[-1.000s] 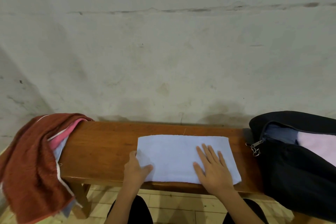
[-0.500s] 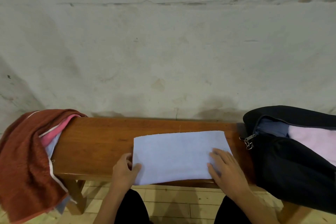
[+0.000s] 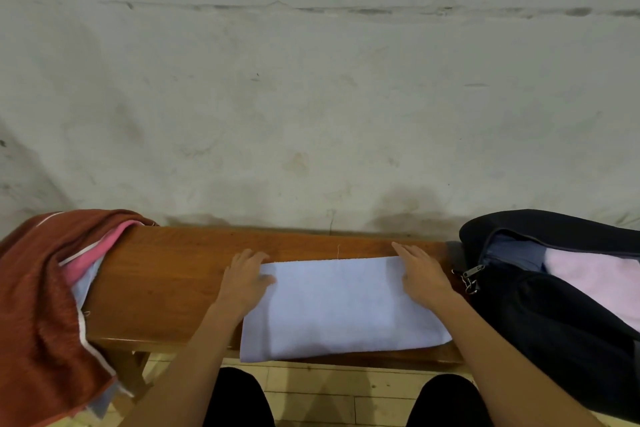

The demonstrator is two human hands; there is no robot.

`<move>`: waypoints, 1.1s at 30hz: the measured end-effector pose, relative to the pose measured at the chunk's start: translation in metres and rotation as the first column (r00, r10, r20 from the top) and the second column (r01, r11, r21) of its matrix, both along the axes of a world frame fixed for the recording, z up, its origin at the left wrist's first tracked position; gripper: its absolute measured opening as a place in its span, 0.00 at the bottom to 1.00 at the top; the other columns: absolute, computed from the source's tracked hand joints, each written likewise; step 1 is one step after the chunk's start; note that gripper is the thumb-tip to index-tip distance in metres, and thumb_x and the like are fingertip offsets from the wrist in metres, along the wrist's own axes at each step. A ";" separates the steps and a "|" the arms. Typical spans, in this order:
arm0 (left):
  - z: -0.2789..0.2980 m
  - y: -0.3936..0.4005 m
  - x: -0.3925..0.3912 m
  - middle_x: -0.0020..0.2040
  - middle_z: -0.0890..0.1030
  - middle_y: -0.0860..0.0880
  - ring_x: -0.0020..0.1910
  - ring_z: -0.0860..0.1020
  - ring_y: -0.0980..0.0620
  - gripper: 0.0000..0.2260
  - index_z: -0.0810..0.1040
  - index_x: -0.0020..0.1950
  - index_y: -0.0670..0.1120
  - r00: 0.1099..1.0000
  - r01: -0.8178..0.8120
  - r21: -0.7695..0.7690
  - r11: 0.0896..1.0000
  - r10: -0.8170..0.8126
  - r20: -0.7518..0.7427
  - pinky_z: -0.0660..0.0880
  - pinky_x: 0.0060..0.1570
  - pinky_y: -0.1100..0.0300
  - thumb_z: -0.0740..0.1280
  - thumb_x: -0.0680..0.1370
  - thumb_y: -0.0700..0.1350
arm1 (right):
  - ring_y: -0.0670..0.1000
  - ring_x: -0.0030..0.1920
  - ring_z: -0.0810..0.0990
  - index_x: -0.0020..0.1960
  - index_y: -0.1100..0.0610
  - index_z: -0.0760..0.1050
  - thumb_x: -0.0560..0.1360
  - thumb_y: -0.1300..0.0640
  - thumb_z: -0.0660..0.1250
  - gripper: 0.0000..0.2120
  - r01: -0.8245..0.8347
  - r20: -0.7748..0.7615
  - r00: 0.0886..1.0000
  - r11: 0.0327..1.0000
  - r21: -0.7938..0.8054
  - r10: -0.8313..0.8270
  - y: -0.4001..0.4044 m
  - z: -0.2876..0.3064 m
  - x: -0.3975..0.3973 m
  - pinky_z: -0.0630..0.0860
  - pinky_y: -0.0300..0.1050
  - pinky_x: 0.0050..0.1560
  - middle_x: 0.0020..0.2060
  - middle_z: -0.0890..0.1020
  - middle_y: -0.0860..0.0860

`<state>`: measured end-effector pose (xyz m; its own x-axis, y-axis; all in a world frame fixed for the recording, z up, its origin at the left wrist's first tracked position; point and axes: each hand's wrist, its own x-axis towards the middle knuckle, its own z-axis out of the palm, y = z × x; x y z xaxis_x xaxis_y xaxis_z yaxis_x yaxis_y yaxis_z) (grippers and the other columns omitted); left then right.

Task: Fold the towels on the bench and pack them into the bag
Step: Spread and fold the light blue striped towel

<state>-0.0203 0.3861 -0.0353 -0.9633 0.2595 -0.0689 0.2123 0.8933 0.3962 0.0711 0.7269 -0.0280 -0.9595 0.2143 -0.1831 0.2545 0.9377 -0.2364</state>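
Left hand (image 3: 244,282) fingers (image 3: 247,258) curl at the pale blue towel (image 3: 341,305)'s far left corner; whether they pinch it is unclear. Right hand (image 3: 420,274) lies flat on its far right corner. The towel sits mid tabletop (image 3: 166,274); the dark bag (image 3: 554,305) lies at 3 o'clock, heaped towels (image 3: 41,305) at 9.

Both your forearms reach forward from the bottom of the view, angled slightly inward. Your left hand (image 3: 244,279) lies palm down, fingers loosely curved, thumb pointing right. Your right hand (image 3: 420,274) is flat too, fingers straight and pointing up-left. The two hands sit level, well apart, wrists low.
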 end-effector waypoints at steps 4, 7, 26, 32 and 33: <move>0.000 0.000 -0.004 0.54 0.76 0.50 0.56 0.74 0.48 0.06 0.79 0.55 0.49 0.996 0.031 0.000 1.000 -0.031 -0.085 0.72 0.58 0.55 0.69 0.78 0.43 | 0.53 0.66 0.71 0.66 0.52 0.74 0.77 0.64 0.61 0.19 -0.035 -0.006 0.999 0.992 0.124 0.036 0.008 0.003 -0.018 0.66 0.46 0.66 0.62 0.75 0.50; -0.002 -0.005 -0.006 0.51 0.78 0.53 0.52 0.75 0.51 0.04 0.79 0.51 0.50 0.989 0.027 -0.006 1.000 -0.028 -0.147 0.73 0.54 0.56 0.70 0.78 0.44 | 0.51 0.60 0.73 0.55 0.50 0.78 0.79 0.62 0.61 0.11 -0.022 -0.075 0.996 0.981 0.192 0.037 0.010 0.002 -0.022 0.64 0.43 0.63 0.55 0.78 0.48; 0.084 -0.062 0.070 0.42 0.86 0.51 0.42 0.83 0.54 0.08 0.86 0.43 0.49 0.972 0.034 0.612 0.790 -0.167 0.162 0.79 0.43 0.63 0.72 0.75 0.37 | 0.45 0.42 0.81 0.44 0.50 0.79 0.79 0.60 0.67 0.07 -0.118 -0.110 0.991 0.891 -0.439 0.077 0.018 0.089 0.086 0.79 0.43 0.45 0.39 0.82 0.44; 0.066 -0.093 0.101 0.43 0.86 0.46 0.44 0.83 0.48 0.26 0.87 0.42 0.50 0.895 0.026 0.553 0.832 -0.266 0.357 0.79 0.46 0.56 0.74 0.60 0.71 | 0.48 0.39 0.78 0.44 0.54 0.82 0.78 0.56 0.70 0.05 -0.111 0.103 0.971 0.788 -0.605 0.216 0.019 0.083 0.135 0.74 0.44 0.42 0.39 0.81 0.55; 0.062 -0.094 0.102 0.42 0.85 0.45 0.44 0.83 0.46 0.24 0.87 0.42 0.49 0.892 0.030 0.557 0.830 -0.274 0.360 0.78 0.46 0.53 0.75 0.63 0.68 | 0.47 0.39 0.78 0.44 0.54 0.82 0.78 0.56 0.70 0.05 -0.103 0.109 0.970 0.779 -0.618 0.215 0.019 0.079 0.138 0.73 0.43 0.42 0.39 0.81 0.56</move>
